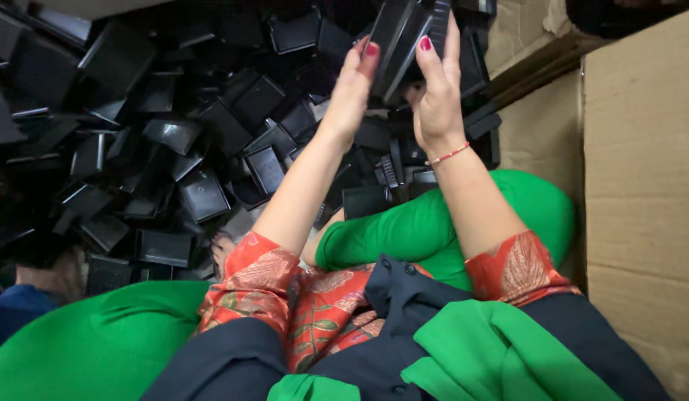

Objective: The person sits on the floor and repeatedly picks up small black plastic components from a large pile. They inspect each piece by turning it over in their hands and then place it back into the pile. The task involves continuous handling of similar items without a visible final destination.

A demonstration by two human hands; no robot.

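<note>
Both my hands are raised in front of me around a black plastic case part (407,37), a flat rectangular shell held on edge. My left hand (353,85) presses its left side with the fingertips. My right hand (436,89) grips its right side, thumb and fingers wrapped on it. A thin red bracelet sits on my right wrist. Below the hands lies a large heap of similar black plastic shells (173,134).
A cardboard box wall (641,171) stands at the right, with more cardboard (530,44) behind it. My green-clad knees (433,223) and red patterned sleeves fill the bottom. A bare foot (224,249) rests by the pile's edge. Blue cloth (14,312) shows at lower left.
</note>
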